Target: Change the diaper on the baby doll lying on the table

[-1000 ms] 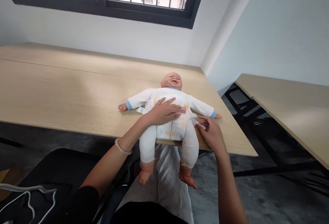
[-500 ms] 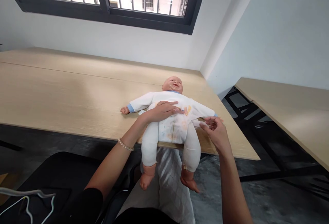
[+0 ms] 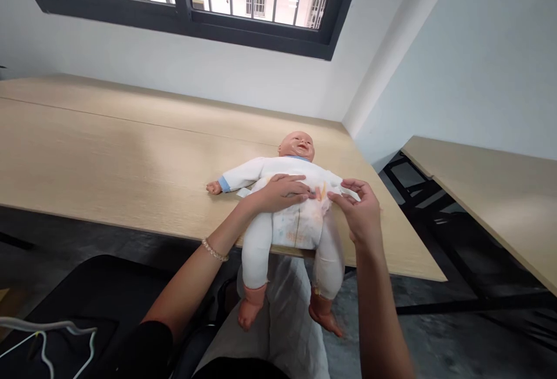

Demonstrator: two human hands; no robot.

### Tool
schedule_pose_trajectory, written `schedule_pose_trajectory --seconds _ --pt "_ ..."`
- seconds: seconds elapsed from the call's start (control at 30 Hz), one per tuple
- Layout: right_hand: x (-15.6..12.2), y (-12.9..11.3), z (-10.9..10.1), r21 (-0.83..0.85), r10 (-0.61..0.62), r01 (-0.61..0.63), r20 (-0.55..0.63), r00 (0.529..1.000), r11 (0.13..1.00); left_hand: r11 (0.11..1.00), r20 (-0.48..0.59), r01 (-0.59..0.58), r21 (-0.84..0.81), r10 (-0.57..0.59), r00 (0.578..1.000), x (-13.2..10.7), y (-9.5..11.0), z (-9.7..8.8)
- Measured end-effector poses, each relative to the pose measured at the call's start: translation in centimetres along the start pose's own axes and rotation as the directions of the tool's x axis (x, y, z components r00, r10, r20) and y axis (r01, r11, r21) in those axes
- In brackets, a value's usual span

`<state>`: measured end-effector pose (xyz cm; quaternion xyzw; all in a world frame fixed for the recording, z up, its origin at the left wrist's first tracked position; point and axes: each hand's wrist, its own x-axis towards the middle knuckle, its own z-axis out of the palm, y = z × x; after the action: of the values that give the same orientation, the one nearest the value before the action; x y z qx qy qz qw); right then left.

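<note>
A baby doll [image 3: 285,173] in a white suit lies on its back at the near edge of a wooden table [image 3: 108,158], its legs hanging over the edge. A white diaper [image 3: 300,225] with faint orange print covers its hips. My left hand [image 3: 278,192] lies flat on the doll's belly, fingers stretched out, pressing the diaper's front. My right hand [image 3: 359,210] is at the doll's right side, fingers pinched on the diaper's side tab near the waist.
A second wooden table [image 3: 487,193] stands to the right across a gap with black frame legs. A white wall and a black-framed window [image 3: 191,2] lie behind. White cables [image 3: 47,332] rest on a dark seat at lower left.
My right hand has moved up and inward from beside the doll's hip to its waist, bringing the diaper tab over. The left hand has stayed on the belly.
</note>
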<state>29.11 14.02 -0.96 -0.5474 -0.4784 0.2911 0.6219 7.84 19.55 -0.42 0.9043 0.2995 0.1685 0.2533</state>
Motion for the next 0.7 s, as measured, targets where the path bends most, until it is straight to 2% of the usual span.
schedule_pose_trajectory --seconds 0.17,0.4,0.53,0.63,0.7 --pt "-0.5 -0.9 3.0 -0.124 -0.039 0.046 0.061 0.997 0.991 0.999 -0.005 0.018 0.045 -0.018 1.000 0.2 0.4 0.2" --pt "-1.7 -0.4 3.8 -0.261 -0.142 0.155 0.067 0.988 0.953 1.000 -0.111 0.007 -0.005 -0.007 0.994 0.3 -0.3 1.0" --pt "-1.9 -0.3 4.0 -0.343 -0.200 0.226 0.110 0.974 0.912 0.998 -0.175 0.029 -0.054 -0.038 0.984 0.3 -0.3 1.0" --pt "-1.7 -0.1 4.1 -0.311 -0.212 0.240 0.122 0.970 0.920 0.999 -0.176 0.003 -0.045 -0.010 0.984 0.3 -0.2 0.9" --pt "-1.5 0.1 4.1 -0.183 -0.110 0.131 0.117 0.987 0.974 0.999 -0.194 -0.033 -0.037 0.025 0.981 0.3 -0.1 1.0"
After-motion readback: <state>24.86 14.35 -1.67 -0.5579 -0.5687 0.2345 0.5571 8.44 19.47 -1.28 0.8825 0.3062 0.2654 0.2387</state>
